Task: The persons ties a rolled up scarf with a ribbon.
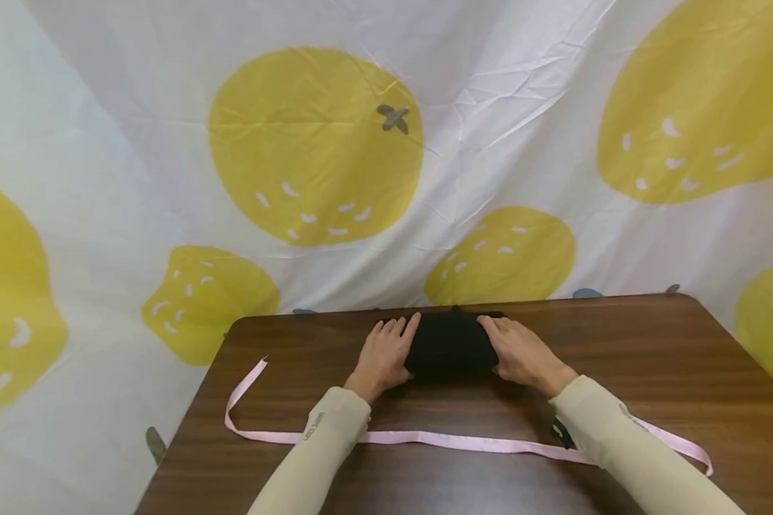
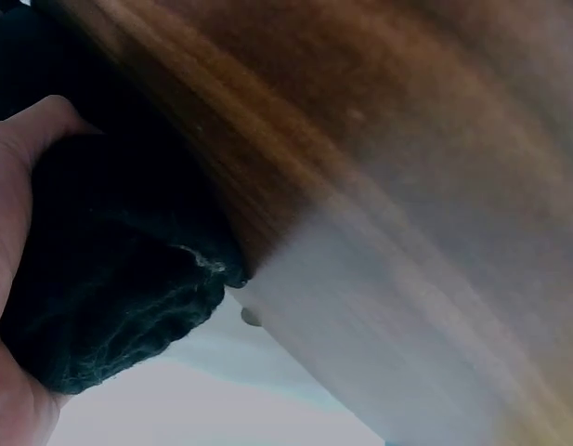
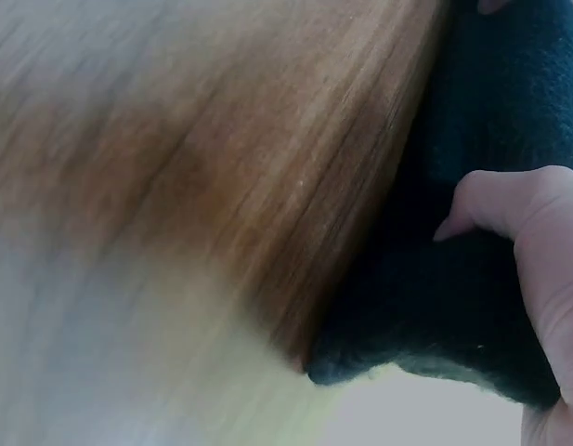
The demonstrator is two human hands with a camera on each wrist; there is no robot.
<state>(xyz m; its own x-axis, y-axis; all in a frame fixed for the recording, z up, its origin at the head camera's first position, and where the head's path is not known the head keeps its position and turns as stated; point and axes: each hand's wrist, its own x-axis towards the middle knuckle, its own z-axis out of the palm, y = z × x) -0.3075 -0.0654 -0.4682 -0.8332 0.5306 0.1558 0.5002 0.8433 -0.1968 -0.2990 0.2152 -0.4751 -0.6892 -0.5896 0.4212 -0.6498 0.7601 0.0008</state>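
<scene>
A thick folded bundle of black cloth (image 1: 451,345) lies near the far edge of the wooden table. My left hand (image 1: 383,355) grips its left end and my right hand (image 1: 526,355) its right end. In the left wrist view, the thumb presses into the dark fabric (image 2: 119,223), whose frayed, layered edge shows at the end. The right wrist view has the thumb (image 3: 537,214) bent over the near side of the roll-like bundle (image 3: 416,316). Most of the fingers on the far side are hidden by the cloth in the wrist views.
A pink ribbon (image 1: 451,440) stretches across the brown table (image 1: 650,357) in front of the bundle, passing under both forearms, its left end curling up. Behind the table hangs a white curtain (image 1: 489,129) printed with yellow fruit.
</scene>
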